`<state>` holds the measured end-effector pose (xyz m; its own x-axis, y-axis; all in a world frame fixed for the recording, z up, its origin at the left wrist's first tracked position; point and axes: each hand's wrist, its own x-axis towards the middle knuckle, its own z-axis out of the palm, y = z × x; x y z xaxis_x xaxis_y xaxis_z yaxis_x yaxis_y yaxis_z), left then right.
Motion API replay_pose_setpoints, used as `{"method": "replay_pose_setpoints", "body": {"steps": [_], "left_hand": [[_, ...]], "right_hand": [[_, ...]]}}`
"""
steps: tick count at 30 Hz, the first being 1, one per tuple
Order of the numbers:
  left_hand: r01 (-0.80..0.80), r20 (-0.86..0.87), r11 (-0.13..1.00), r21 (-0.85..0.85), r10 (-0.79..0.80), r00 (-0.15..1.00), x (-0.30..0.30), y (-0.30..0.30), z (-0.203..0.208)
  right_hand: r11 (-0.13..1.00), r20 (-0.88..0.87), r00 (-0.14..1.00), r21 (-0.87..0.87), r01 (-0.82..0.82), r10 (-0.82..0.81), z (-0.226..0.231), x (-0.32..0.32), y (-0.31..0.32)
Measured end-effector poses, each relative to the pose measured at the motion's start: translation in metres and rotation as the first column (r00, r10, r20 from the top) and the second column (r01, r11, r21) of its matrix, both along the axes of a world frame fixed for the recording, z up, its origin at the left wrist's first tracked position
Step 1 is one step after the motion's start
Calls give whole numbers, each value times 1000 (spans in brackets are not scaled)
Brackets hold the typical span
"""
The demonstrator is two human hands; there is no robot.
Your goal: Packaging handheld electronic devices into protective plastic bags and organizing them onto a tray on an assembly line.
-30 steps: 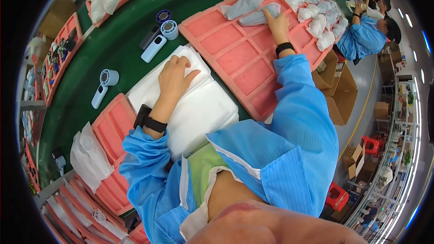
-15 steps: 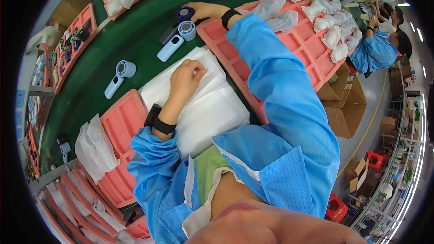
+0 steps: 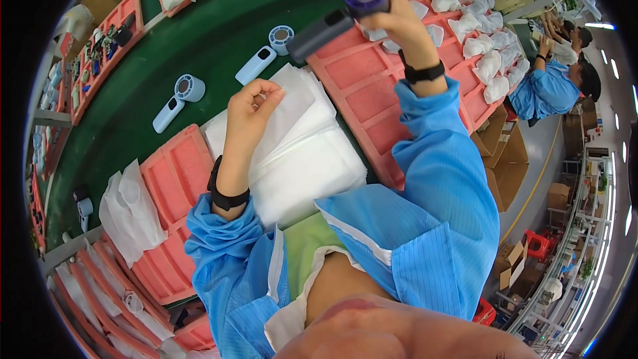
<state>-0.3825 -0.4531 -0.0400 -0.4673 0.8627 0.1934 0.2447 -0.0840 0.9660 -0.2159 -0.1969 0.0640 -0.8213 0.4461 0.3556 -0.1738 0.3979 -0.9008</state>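
Dark handheld fan [image 3: 335, 16] sits top centre, gripped in right hand [image 3: 392, 16] above pink tray [image 3: 372, 93]; left hand [image 3: 252, 110] at centre-left pinches top white bag [image 3: 292, 103] of stack.

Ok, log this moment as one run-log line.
left hand: pinching top white foam bag off stack | right hand: holding dark handheld fan above pink tray | two light-blue fans on green belt
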Motion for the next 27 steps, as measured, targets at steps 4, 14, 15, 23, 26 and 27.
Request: {"method": "replay_pose_setpoints", "body": {"steps": [4,14,15,23,26,27], "left_hand": [[-51,97,998,22,49,994,6,-13,16],[-329,522,903,274,148,840,28,-20,39],[-333,562,895,296,119,818,25,-20,38],[-230,426,878,421,32,904,30,-27,34],[-181,325,893,413,41,945,37,-24,40],[-172,306,900,401,45,951,39,-22,42]], "right_hand": [[990,67,994,103,-92,86,-13,6,-31],[840,-129,963,526,-135,236,-49,-34,-123],[841,-128,963,524,-138,237,-50,-35,-126],[747,-53,993,663,-47,109,-55,-32,-134],[780,-98,992,626,2,76,-58,-30,-135],[781,-98,992,624,3,74,-60,-31,-134]]}}
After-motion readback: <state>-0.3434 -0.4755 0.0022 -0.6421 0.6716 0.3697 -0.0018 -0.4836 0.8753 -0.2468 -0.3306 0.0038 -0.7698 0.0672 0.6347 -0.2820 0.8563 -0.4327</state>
